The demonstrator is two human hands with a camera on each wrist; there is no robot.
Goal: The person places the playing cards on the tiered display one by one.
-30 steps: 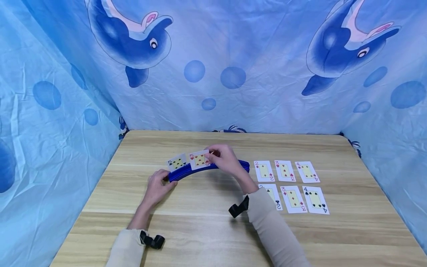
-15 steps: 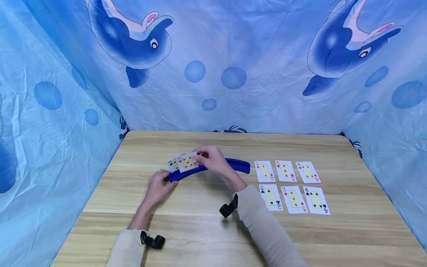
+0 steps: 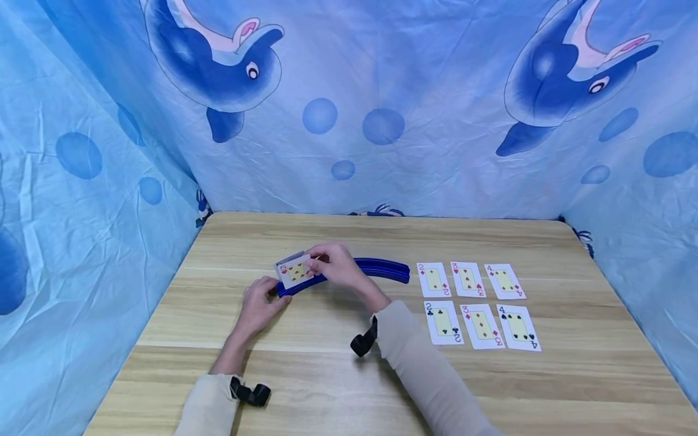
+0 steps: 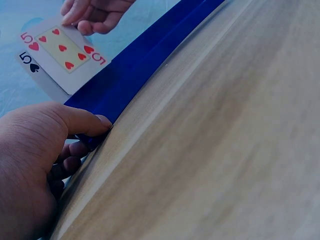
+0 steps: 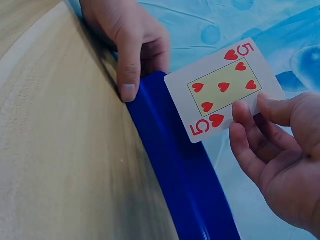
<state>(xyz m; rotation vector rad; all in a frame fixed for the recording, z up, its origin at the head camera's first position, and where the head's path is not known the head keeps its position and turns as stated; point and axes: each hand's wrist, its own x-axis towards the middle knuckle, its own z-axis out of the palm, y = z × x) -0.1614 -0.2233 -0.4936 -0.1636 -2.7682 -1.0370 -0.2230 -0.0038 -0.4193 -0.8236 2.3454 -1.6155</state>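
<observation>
A curved blue card holder lies on the table, and my left hand grips its left end, thumb in front and fingers behind. My right hand pinches the five of hearts by its right edge. This card leans at the left part of the holder, its lower edge right at the blue slot. Behind it stands the five of spades, mostly covered, with one corner showing in the left wrist view. In the right wrist view the five of hearts hides the other card.
Right of the holder, playing cards lie face up in two rows: the two of diamonds, three of hearts and four of diamonds behind, the two of clubs, three of diamonds and four of spades in front.
My right hand has carried the five of hearts leftward along the holder, until it overlaps the five of spades. My left hand has stayed on the holder's end.
</observation>
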